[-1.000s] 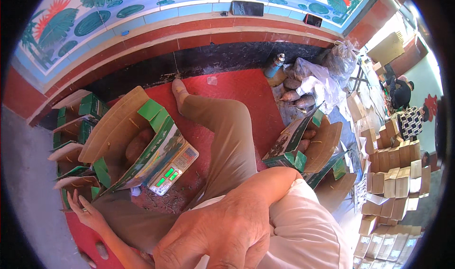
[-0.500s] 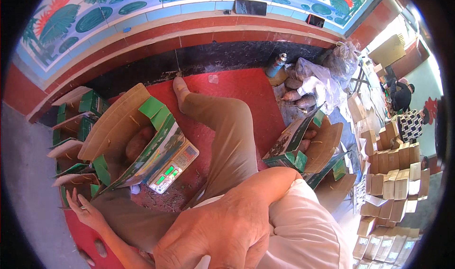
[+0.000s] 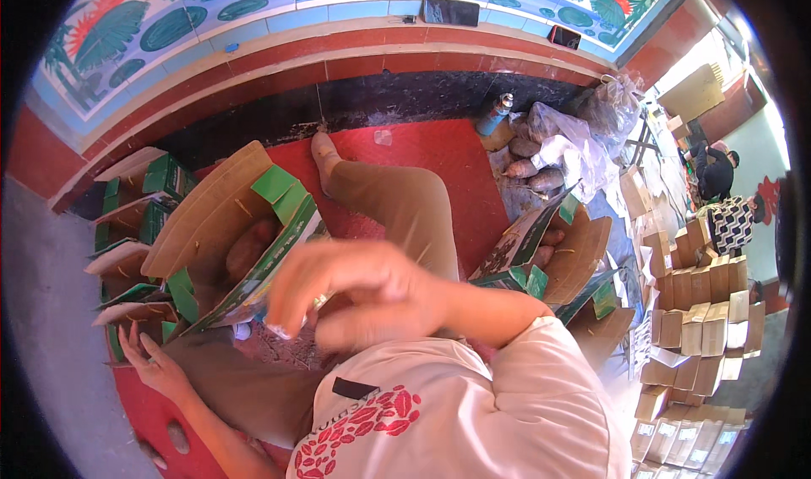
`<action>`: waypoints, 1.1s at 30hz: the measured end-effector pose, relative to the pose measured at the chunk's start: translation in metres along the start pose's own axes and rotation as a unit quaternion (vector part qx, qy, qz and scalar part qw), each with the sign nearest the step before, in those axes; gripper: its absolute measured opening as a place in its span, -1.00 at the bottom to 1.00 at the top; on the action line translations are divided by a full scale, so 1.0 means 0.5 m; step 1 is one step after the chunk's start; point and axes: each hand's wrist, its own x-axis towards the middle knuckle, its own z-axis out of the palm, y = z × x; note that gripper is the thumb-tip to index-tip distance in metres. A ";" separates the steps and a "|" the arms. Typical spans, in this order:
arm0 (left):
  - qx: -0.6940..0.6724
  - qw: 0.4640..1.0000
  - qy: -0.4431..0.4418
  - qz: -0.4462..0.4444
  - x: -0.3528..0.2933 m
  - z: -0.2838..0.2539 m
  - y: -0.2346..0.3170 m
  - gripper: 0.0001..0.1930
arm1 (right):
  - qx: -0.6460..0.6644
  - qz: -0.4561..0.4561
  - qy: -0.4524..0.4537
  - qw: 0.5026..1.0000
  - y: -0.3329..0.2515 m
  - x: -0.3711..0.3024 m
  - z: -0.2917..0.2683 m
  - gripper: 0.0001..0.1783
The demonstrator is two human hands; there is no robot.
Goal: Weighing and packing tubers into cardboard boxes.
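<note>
My right hand [image 3: 372, 289], blurred by motion, hovers beside the open green-and-brown carton [image 3: 211, 217]. A gap shows between its curved fingers and thumb, with nothing visible in it. Behind it, mostly hidden, is the digital scale [image 3: 282, 333] the carton rests on. Inside the carton lies a brown tuber [image 3: 250, 253]. At the lower left my left hand [image 3: 152, 367] has its fingers spread and holds nothing. It is close to a smaller open green carton [image 3: 139, 314] at the end of a row.
Loose tubers [image 3: 177, 437] lie on the red mat [image 3: 422, 145] at lower left. Another carton [image 3: 574, 263] with tubers stands right of my knee. Beyond are a spray can [image 3: 494, 114], plastic bags [image 3: 583, 154], stacked cartons [image 3: 710, 314] and a person in black [image 3: 716, 171].
My right hand has moved up and forward from close to the camera to beside the carton, uncovering my shirt and covering the scale. My left hand has barely moved.
</note>
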 end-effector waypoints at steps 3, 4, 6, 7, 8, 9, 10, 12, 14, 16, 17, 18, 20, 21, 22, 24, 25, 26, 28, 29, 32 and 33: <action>-0.026 1.000 0.006 -0.001 0.005 0.011 0.005 -0.60 | -0.046 0.079 0.119 0.989 0.007 -0.041 -0.049 -0.86; -0.026 1.000 0.005 0.000 0.007 0.012 0.008 -0.60 | -0.059 0.112 0.185 0.975 0.014 -0.057 -0.067 -0.85; -0.044 0.999 -0.002 -0.018 0.011 0.016 0.018 -0.59 | -0.141 0.107 0.279 0.944 0.010 -0.080 -0.127 -0.87; -0.043 0.999 -0.001 -0.016 0.012 0.016 0.018 -0.59 | -0.138 0.119 0.354 0.917 0.011 -0.096 -0.159 -0.85; -0.044 0.999 -0.009 -0.007 0.013 0.021 0.020 -0.59 | -0.142 0.099 0.393 0.903 0.011 -0.115 -0.203 -0.84; -0.043 0.999 -0.017 0.003 0.014 0.027 0.021 -0.59 | -0.146 0.089 0.437 0.883 0.012 -0.134 -0.249 -0.84; -0.043 0.999 -0.019 0.007 0.016 0.032 0.023 -0.59 | -0.170 0.092 0.464 0.864 0.018 -0.164 -0.304 -0.82; -0.023 0.997 -0.059 0.035 0.018 0.042 0.026 -0.59 | -0.163 0.103 0.575 0.795 0.022 -0.206 -0.393 -0.81; -0.002 0.993 -0.104 0.062 0.021 0.054 0.049 -0.56 | -0.194 0.109 0.630 0.744 0.034 -0.256 -0.486 -0.82; 0.021 0.985 -0.149 0.089 0.014 0.075 0.079 -0.52 | -0.185 0.124 0.684 0.694 0.054 -0.328 -0.591 -0.82; 0.069 0.965 -0.195 0.160 0.007 0.088 0.096 -0.47 | -0.178 0.133 0.713 0.665 0.066 -0.365 -0.643 -0.81; 0.117 0.937 -0.239 0.228 0.002 0.103 0.112 -0.42 | -0.154 0.130 0.744 0.637 0.082 -0.405 -0.696 -0.81; 0.141 0.914 -0.287 0.252 0.001 0.131 0.140 -0.42 | -0.124 0.164 0.788 0.580 0.114 -0.497 -0.797 -0.82; 0.159 0.890 -0.329 0.271 0.002 0.142 0.151 -0.42 | -0.085 0.144 0.821 0.546 0.133 -0.533 -0.841 -0.82; 0.165 0.887 -0.334 0.273 0.002 0.155 0.154 -0.42 | -0.071 0.153 0.823 0.542 0.147 -0.589 -0.891 -0.83; 0.185 0.875 -0.392 0.214 -0.002 0.188 0.144 -0.60 | -0.065 0.163 0.832 0.526 0.138 -0.741 -0.995 -0.84; 0.174 0.872 -0.402 0.217 -0.005 0.208 0.135 -0.60 | -0.081 0.171 0.851 0.489 0.105 -0.827 -1.043 -0.84; 0.151 0.878 -0.431 0.144 -0.009 0.216 0.122 -0.70 | -0.091 0.182 0.867 0.456 0.099 -0.873 -1.075 -0.84; 0.181 0.875 -0.445 0.066 0.002 0.171 0.124 -0.80 | -0.069 0.205 0.872 0.440 0.179 -0.824 -1.072 -0.86; 0.207 0.877 -0.432 0.043 0.005 0.152 0.128 -0.83 | -0.077 0.210 0.880 0.419 0.193 -0.803 -1.072 -0.87; 0.206 0.873 -0.442 0.033 0.001 0.196 0.130 -0.86 | -0.102 0.184 0.873 0.440 0.138 -0.921 -1.128 -0.78; 0.197 0.873 -0.445 0.041 0.000 0.208 0.125 -0.86 | -0.113 0.173 0.861 0.465 0.123 -0.967 -1.149 -0.70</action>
